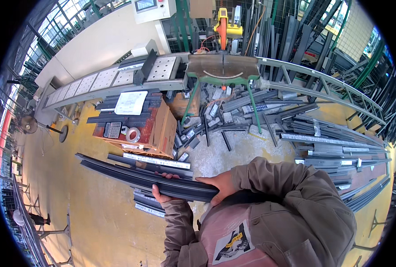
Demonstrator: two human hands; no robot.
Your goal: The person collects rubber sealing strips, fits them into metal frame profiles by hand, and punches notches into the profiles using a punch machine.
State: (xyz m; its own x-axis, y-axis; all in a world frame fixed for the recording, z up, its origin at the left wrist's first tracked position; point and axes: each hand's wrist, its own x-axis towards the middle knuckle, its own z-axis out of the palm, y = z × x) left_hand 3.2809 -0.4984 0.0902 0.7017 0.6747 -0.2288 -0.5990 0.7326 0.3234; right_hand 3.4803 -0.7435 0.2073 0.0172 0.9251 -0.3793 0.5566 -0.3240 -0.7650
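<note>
A long bundle of dark grey metal profiles [131, 177] lies across the front of my body, its far end reaching out to the left. My left hand [162, 194] wraps around it from below, fingers showing over the far side. Closed on the near end, near my chest, is my right hand [222, 184]. How many lengths are in the bundle I cannot tell. Just beyond and beneath it, more labelled metal profiles [158, 161] show, lower down.
A red-topped wooden box [99, 130] carries cut profiles, a paper sheet [131, 103], a calculator [112, 130] and a tape roll [133, 135]. Behind stands a cutting saw [223, 31] with a roller rail [322, 80]. Offcuts [215, 111] and stacked profiles [336, 142] cover floor ahead and right.
</note>
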